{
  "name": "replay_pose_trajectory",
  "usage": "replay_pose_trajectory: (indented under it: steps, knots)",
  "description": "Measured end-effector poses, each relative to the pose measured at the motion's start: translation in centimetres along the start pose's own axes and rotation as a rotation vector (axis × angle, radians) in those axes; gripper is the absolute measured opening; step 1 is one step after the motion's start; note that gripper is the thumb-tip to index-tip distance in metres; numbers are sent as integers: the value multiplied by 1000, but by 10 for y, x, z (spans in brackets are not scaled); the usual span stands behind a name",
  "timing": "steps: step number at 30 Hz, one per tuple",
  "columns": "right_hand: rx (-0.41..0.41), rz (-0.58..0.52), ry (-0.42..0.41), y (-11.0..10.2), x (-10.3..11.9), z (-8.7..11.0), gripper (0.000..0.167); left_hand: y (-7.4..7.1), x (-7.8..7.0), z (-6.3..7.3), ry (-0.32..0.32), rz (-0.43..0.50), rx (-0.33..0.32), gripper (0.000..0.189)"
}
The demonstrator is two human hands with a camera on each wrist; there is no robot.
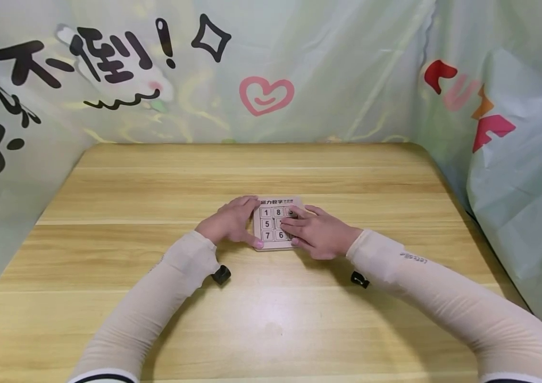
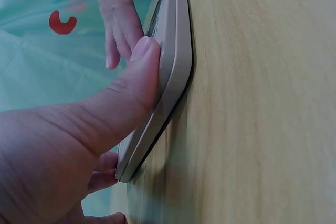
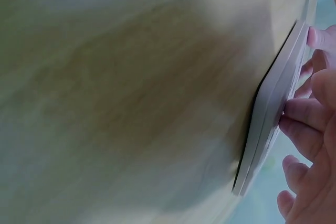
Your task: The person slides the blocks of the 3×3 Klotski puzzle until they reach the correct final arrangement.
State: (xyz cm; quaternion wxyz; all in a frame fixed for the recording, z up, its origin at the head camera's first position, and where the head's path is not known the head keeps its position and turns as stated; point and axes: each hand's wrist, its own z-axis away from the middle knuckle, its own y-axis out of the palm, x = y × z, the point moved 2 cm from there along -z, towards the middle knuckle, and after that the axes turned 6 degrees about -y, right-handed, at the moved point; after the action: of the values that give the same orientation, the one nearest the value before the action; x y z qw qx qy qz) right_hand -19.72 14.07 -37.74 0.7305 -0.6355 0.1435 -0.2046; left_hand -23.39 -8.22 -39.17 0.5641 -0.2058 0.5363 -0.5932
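Observation:
A flat, light-coloured number slide puzzle (image 1: 273,246) lies on the wooden table, its tiles marked 1, 8, 5, 7 and 6 plainly visible. My left hand (image 1: 231,219) holds it along the left side. In the left wrist view, the thumb (image 2: 139,74) presses the near corner of the puzzle (image 2: 178,51), with other fingers at the far edge. Fairly straight fingers of my right hand (image 1: 322,234) rest on the tiles, covering the right column and part of the middle. From the right wrist, the fingertips (image 3: 302,121) touch the top face of the puzzle (image 3: 268,103).
The wooden table (image 1: 271,319) extends around the puzzle on all sides. Behind it hangs a pale green printed curtain (image 1: 347,69), which also runs down both sides. A black wrist-camera piece (image 1: 222,275) sticks out below the left wrist, another (image 1: 359,280) below the right.

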Motion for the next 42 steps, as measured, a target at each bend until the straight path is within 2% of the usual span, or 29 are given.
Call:
replay_pose_trajectory:
  steps: [8,14,42]
  knots:
    - [-10,-13,17,-2,-2,8,47,0,1,-1,7,-1,2,114]
    - [-8,13,7,-2,-3,6,47,0,1,-2,6,3,-1,113]
    - [-5,-17,31,-1,-8,11,46,0,0,0,6,14,4,114]
